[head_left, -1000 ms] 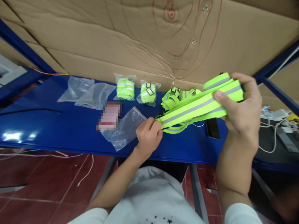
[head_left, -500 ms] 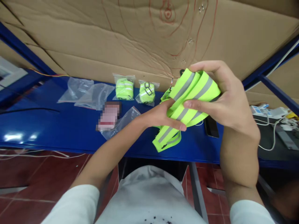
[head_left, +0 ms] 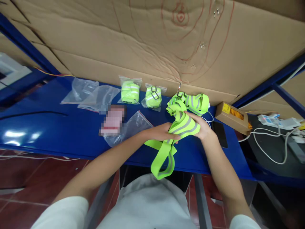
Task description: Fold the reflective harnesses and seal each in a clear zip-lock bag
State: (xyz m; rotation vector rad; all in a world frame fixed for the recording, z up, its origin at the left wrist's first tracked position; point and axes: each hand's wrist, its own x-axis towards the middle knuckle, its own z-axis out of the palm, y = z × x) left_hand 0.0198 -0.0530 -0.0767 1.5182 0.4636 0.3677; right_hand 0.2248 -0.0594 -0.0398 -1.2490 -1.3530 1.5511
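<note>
A neon-yellow reflective strap with grey stripes is folded in layers between my two hands, above the blue table. My left hand grips its left end, thumb across the front. At the right end, my right hand is closed round the folds, its fingers partly hidden behind them. A loose loop of the strap hangs below my left hand past the table's front edge. Just behind lie more bundled yellow straps with black buckles. An open clear zip bag rests left of my hands.
Two bagged yellow strap bundles, one left of the other, stand by the cardboard wall. Flat clear bags and a blurred-out pinkish item lie leftward. At right are a black phone, a cardboard box and white cables.
My right hand has come down and left with the folded strap, which sits lower. A longer loop now hangs down. The straps behind and the box at right have come into view.
</note>
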